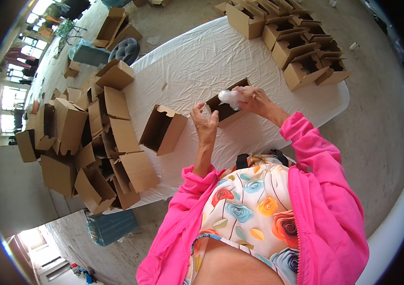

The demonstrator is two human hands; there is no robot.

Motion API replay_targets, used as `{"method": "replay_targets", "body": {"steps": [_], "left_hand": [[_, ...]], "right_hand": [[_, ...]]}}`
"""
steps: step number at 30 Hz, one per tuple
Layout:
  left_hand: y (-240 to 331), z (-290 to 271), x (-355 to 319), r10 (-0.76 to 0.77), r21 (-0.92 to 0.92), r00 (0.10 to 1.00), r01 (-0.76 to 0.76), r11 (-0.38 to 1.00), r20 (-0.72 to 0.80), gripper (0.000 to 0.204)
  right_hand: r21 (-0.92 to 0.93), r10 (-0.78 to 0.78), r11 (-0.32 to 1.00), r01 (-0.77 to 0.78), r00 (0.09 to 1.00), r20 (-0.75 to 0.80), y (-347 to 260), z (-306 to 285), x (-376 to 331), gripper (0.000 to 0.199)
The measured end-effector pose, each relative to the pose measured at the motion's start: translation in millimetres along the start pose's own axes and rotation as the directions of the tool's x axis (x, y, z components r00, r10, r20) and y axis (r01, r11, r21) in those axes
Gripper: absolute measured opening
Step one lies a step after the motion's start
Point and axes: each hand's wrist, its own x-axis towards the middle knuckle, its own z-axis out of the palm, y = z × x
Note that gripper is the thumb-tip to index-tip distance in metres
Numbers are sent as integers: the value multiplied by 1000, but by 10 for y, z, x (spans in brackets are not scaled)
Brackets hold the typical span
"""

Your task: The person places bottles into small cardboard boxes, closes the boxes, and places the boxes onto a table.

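An open brown cardboard box (234,118) stands on the white-covered table in front of me. My right hand (255,101) is closed on a whitish, see-through, rounded bundle of plastic (231,98) held over the box's opening; its exact kind cannot be made out. Beside the box's left end is my left hand (205,124), thumb and fingers apart, with the fingertips close to the box's corner. Whether they touch the cardboard is unclear. A second open box (172,137) sits to the left of that hand, tilted in view and dark inside.
Many cardboard boxes (137,173) crowd the table's left side, piled against each other. Rows of open boxes (301,73) line the far right edge. The white sheet (187,57) is wrinkled. A dark round cushioned stool (125,50) and a blue wrapped block (111,227) stand beyond the table.
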Motion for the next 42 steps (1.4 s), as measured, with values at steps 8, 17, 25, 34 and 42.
{"method": "replay_targets", "body": {"steps": [8,17,25,34,42], "left_hand": [[-231,251,-42,-73,60,997,72,996,9,36],[-251,227,-142,58,87,998,-59,995,11,29],[-340,233,-48,123,34,978,-131,991,170,25],[-491,167,33,-55,-266,939,153,952,341,54],[-514,139,236,-76,-284,887,225,932,455,59]], "right_hand": [[-467,300,880,82,666,683,201,532,374,14],[-231,338,941,-247,700,629,232,837,60,25],[189,319,940,-284,928,-192,5,-299,-649,39],[95,183,979,-182,983,0,320,27,-918,61],[447,585,677,-584,796,155,420,8,-692,59]]}}
